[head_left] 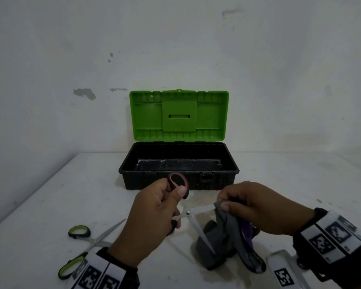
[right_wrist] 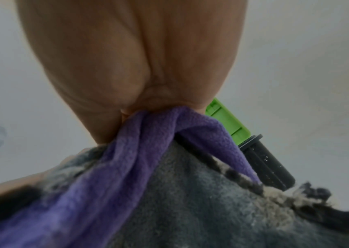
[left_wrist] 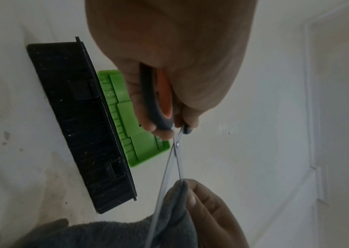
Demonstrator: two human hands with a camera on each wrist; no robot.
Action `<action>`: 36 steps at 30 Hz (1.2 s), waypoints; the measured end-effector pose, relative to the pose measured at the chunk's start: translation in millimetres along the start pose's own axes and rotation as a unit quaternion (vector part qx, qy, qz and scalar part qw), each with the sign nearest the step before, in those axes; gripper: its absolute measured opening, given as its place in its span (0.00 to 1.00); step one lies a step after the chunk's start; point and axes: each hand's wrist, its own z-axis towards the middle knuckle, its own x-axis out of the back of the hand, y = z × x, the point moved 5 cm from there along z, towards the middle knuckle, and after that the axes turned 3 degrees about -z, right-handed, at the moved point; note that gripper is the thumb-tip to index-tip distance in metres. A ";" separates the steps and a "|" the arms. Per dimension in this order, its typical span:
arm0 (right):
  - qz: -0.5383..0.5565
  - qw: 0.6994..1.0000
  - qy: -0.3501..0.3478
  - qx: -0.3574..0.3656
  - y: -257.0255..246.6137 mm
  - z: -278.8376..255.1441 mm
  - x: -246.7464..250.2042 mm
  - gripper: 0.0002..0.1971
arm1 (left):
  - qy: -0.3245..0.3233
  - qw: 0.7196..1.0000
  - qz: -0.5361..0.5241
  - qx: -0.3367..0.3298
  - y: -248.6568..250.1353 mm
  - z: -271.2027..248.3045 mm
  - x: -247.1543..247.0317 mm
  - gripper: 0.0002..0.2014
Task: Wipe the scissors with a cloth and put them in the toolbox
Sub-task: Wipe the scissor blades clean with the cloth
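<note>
My left hand (head_left: 154, 209) grips the grey-and-orange handles of a pair of scissors (head_left: 189, 213), whose blades are spread apart. In the left wrist view the same scissors (left_wrist: 175, 151) run from my curled fingers down into the cloth. My right hand (head_left: 256, 207) pinches a grey and purple cloth (head_left: 227, 236) around the upper blade, near its tip. The lower blade points down in front of the hanging cloth (left_wrist: 169, 218). The right wrist view shows only the bunched cloth (right_wrist: 148, 159) under my palm. The black toolbox (head_left: 178, 165) stands behind with its green lid (head_left: 178, 115) raised.
A second pair of scissors (head_left: 88, 245) with green-and-black handles lies on the white table (head_left: 50, 195) at the front left, partly under my left wrist. A white wall stands right behind the toolbox. A white tagged object (head_left: 283, 270) sits by my right wrist.
</note>
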 end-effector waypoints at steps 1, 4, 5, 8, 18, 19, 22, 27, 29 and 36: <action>0.006 1.000 0.007 -0.009 3.6 -2.4 2.6 0.09 | 0.004 1.000 -0.005 0.000 0.3 -0.2 1.5 0.09; 0.041 0.996 0.060 -0.048 21.0 -12.5 18.2 0.12 | 0.045 0.998 -0.032 0.011 -2.0 1.9 14.6 0.10; 0.064 0.993 0.079 -0.062 27.6 -16.0 22.9 0.11 | 0.062 0.997 -0.046 0.020 -3.8 3.1 19.9 0.11; 0.177 0.971 0.139 -0.087 37.3 -21.1 25.2 0.10 | 0.095 0.991 -0.084 0.042 -9.4 4.3 25.2 0.11; 0.379 0.882 0.262 -0.100 8.6 -1.6 -21.2 0.10 | 0.194 0.973 -0.107 0.056 -24.5 0.5 2.3 0.12; 0.383 0.883 0.257 -0.093 2.7 0.9 -24.5 0.09 | 0.200 0.973 -0.100 0.054 -23.8 -0.3 0.7 0.12; 0.364 0.900 0.226 -0.075 -15.9 5.9 -33.0 0.08 | 0.207 0.972 -0.103 0.041 -22.6 -0.5 -4.4 0.15; 0.322 0.916 0.221 -0.087 -24.8 13.6 -45.5 0.03 | 0.213 0.972 -0.093 0.018 -22.1 -0.4 -5.5 0.13; 0.316 0.914 0.233 -0.105 -22.4 17.1 -47.9 0.03 | 0.208 0.972 -0.103 0.017 -22.1 -0.1 -6.5 0.12; 0.245 0.926 0.267 -0.104 -25.4 23.3 -49.6 0.08 | 0.206 0.971 -0.121 0.028 -22.5 -0.8 -9.4 0.10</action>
